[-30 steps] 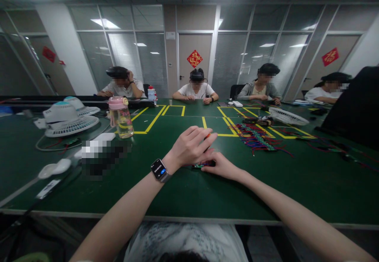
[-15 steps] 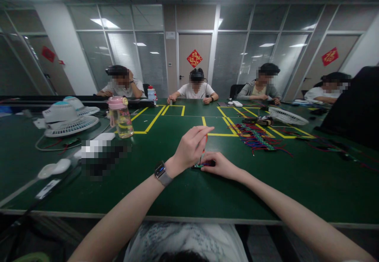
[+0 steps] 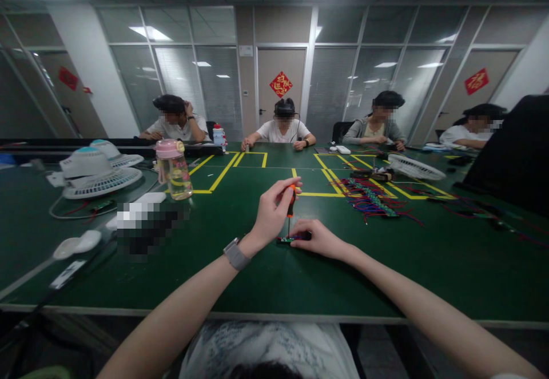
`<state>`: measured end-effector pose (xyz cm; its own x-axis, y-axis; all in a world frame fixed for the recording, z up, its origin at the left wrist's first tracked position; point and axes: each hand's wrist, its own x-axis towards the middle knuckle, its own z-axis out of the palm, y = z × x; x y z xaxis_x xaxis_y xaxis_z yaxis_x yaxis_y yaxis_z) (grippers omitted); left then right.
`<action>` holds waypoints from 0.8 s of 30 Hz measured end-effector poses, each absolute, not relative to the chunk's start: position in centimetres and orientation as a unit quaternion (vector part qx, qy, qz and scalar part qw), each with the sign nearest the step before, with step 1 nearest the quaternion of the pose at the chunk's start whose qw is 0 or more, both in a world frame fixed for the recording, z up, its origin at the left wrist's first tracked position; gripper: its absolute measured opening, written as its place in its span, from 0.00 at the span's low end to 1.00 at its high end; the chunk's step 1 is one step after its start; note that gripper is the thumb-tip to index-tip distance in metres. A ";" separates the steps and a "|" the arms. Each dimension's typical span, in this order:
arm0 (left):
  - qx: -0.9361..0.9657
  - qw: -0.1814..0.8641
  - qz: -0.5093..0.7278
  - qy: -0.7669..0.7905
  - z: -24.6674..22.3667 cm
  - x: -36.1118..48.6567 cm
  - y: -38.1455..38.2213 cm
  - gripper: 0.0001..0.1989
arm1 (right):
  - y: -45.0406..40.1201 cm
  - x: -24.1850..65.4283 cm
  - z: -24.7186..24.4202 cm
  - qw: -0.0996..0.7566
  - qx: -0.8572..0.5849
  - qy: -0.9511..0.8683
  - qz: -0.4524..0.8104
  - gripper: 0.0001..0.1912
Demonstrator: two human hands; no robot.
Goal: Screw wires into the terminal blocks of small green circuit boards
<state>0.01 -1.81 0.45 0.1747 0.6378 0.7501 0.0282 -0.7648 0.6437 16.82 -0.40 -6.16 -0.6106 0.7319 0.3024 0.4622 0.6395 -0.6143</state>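
My left hand [image 3: 271, 210] is closed around the handle of an orange and black screwdriver [image 3: 291, 203]. The screwdriver stands upright, its thin shaft pointing down at a small green circuit board [image 3: 285, 240] on the table. Whether the tip sits in a screw is too small to tell. My right hand [image 3: 318, 237] pinches the board's right side between thumb and fingers and rests on the table. A dark part with red and blue wires shows under the right fingers, partly hidden by them.
Right of my hands lies a row of green circuit boards [image 3: 374, 197] with red and blue wires. A pink-lidded bottle [image 3: 175, 170] and white fans [image 3: 100, 180] stand on the left. Yellow tape [image 3: 319, 194] marks the green table [image 3: 257, 287]. Several people sit across it.
My left hand has turned at the wrist, so the screwdriver's handle and shaft now show more fully. My right hand stays on the board.
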 end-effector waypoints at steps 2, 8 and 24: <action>0.717 0.237 0.609 0.244 0.5 0.1 -1.8 0.12 | -0.4 16.8 -6.1 0.272 -0.347 -0.863 0.246 0.09; 0.718 0.171 0.619 0.267 0.4 -0.1 -1.7 0.12 | -0.5 16.9 -6.1 0.272 -0.349 -0.862 0.247 0.09; 0.756 0.101 0.583 0.281 1.3 -0.2 -2.0 0.13 | -1.1 15.0 -3.2 0.533 -0.289 -0.741 0.290 0.09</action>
